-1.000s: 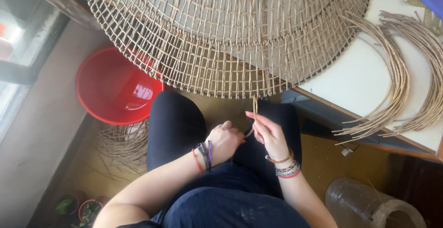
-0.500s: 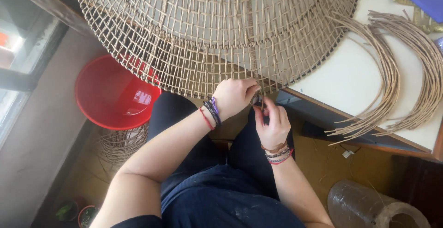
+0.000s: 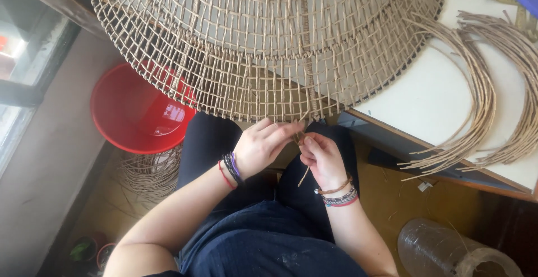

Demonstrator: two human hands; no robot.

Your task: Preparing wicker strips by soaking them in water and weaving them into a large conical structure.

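A large round piece of open wickerwork (image 3: 263, 47) lies on the white table (image 3: 443, 103) and overhangs its near edge above my lap. My left hand (image 3: 260, 145) and my right hand (image 3: 322, 159) meet just under the weave's near rim. Both pinch a thin cane strand (image 3: 303, 175), whose free end pokes down past my right palm. Its upper end is hidden between my fingers at the rim. Bracelets circle both wrists.
Bundles of curved cane strips (image 3: 487, 92) lie on the table at the right. A red plastic tub (image 3: 137, 114) and a coil of cane (image 3: 148, 173) sit on the floor at the left. A clear plastic bottle (image 3: 448, 252) lies at the lower right.
My hands rose from my lap with the strand up to the weave's near rim, then dropped slightly. The view shifted a little.
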